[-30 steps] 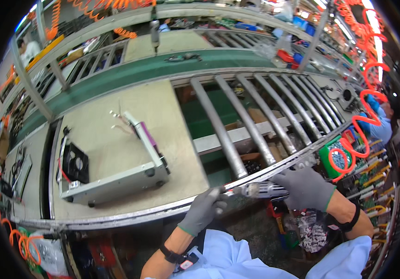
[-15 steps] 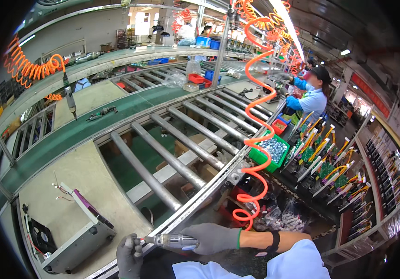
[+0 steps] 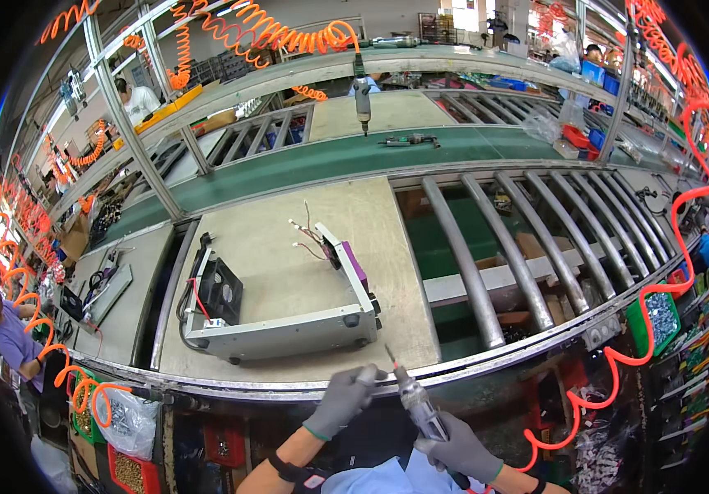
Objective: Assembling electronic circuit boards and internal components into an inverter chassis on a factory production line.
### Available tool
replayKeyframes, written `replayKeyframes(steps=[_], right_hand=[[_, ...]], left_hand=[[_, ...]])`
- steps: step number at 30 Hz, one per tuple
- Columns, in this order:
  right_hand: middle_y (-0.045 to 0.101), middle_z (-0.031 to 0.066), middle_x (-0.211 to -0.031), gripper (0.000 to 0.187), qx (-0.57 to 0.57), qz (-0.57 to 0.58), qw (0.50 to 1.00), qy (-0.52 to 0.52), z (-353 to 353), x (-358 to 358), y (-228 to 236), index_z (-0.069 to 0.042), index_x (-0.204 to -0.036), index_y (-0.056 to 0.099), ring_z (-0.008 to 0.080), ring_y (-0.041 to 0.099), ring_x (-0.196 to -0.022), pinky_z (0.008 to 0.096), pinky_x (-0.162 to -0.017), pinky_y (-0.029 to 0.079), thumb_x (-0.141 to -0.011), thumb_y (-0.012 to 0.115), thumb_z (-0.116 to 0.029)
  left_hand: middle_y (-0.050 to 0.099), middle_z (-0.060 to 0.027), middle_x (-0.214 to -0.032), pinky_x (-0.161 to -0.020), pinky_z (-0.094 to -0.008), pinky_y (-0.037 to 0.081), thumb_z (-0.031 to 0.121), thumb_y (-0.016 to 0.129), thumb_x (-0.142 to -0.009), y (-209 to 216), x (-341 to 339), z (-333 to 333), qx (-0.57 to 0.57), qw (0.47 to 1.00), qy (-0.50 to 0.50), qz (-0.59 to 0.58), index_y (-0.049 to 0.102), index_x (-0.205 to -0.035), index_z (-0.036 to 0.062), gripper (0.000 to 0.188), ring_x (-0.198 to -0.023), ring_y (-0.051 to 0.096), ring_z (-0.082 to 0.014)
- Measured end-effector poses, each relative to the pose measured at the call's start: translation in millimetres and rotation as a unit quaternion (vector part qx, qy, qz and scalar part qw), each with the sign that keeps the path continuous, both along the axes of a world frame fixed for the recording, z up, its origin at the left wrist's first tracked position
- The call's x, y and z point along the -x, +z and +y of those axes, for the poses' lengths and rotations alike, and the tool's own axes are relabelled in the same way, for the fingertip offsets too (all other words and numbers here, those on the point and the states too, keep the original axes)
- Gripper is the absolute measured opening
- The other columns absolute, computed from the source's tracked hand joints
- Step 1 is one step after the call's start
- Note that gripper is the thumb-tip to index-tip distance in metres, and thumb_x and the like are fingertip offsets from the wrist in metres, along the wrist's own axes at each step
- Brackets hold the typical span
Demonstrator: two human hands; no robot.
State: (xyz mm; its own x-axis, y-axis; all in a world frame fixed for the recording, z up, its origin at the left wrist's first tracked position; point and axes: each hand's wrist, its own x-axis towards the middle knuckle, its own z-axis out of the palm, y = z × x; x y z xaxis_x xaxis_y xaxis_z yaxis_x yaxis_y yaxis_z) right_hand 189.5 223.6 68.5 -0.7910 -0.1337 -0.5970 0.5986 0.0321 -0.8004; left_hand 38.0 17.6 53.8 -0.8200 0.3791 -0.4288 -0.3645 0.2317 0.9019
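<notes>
My right hand (image 3: 460, 451), in a grey glove, grips a silver air screwdriver (image 3: 422, 405), its bit slanting up and away toward the bench edge. Just left of the bit, my gloved left hand (image 3: 342, 402) has its fingers pinched together; anything between them is too small to make out. Beyond both hands, an open grey metal case (image 3: 289, 336) rests on the wooden board (image 3: 396, 288). A black fan (image 3: 224, 290) stands at its left end, and a purple part (image 3: 353, 265) with loose wires is at its right. Neither hand touches the case.
Steel rollers (image 3: 474, 272) run off to the right of the board. Another screwdriver (image 3: 363, 103) hangs from an orange coil above the green belt (image 3: 289, 160). A coiled orange hose (image 3: 614, 362) crosses the right side. A green bin (image 3: 653, 321) holds small parts. A person (image 3: 17, 329) works at left.
My view has swung left, bringing the case to the middle. The screwdriver, earlier level with its bit at my left fingers, now points up and away; my hands have moved apart slightly.
</notes>
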Motion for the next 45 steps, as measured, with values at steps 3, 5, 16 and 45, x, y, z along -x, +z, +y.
replayKeyframes(steps=[3, 5, 16, 45], right_hand=[[0.057, 0.0054, -0.077, 0.045, -0.013, 0.043, 0.996, -0.071, -10.5, 15.3, -4.9, -0.001, -0.116, 0.052, 0.0095, 0.057, -0.058, 0.0269, -0.048, 0.049, -0.086, 0.075, -0.024], [0.058, 0.0055, -0.078, 0.045, -0.010, 0.052, 0.997, -0.062, -11.7, 20.7, -4.6, -0.001, -0.117, 0.052, 0.0096, 0.057, -0.058, 0.0269, -0.049, 0.049, -0.086, 0.075, -0.024], [0.058, 0.0048, -0.081, 0.048, -0.035, 0.051, 0.996, -0.057, -21.9, 31.0, 2.6, -0.002, -0.121, 0.054, 0.0095, 0.058, -0.060, 0.0274, -0.051, 0.050, -0.085, 0.076, -0.026], [0.056, 0.0049, -0.077, 0.041, -0.066, 0.049, 0.986, -0.147, -50.3, 41.0, -10.8, -0.001, -0.112, 0.051, 0.0095, 0.054, -0.053, 0.0284, -0.048, 0.046, -0.088, 0.073, -0.025]], left_hand=[[0.071, -0.0061, -0.085, -0.068, -0.0309, 0.051, 0.029, 0.057, -0.101, 31.9, 15.5, -15.5, 0.041, 0.959, 0.060, 0.274, 0.073, -0.097, -0.0003, 0.033, -0.075, 0.062, -0.0111], [0.070, -0.0070, -0.082, -0.066, -0.0314, 0.050, 0.024, 0.061, -0.099, 61.0, 32.9, -29.1, 0.062, 0.916, 0.079, 0.388, 0.072, -0.093, 0.0003, 0.027, -0.072, 0.063, -0.0126], [0.059, -0.0111, -0.074, -0.056, -0.0387, 0.046, 0.041, 0.076, -0.085, 95.1, 118.4, -27.1, 0.256, 0.718, -0.178, 0.622, 0.074, -0.086, 0.0066, 0.034, -0.062, 0.061, -0.0287], [0.069, -0.0214, -0.082, -0.074, -0.0384, 0.051, 0.018, 0.068, -0.081, 84.3, 154.2, 11.9, 0.214, 0.829, -0.372, 0.359, 0.071, -0.099, 0.0017, 0.025, -0.070, 0.064, -0.0287]])
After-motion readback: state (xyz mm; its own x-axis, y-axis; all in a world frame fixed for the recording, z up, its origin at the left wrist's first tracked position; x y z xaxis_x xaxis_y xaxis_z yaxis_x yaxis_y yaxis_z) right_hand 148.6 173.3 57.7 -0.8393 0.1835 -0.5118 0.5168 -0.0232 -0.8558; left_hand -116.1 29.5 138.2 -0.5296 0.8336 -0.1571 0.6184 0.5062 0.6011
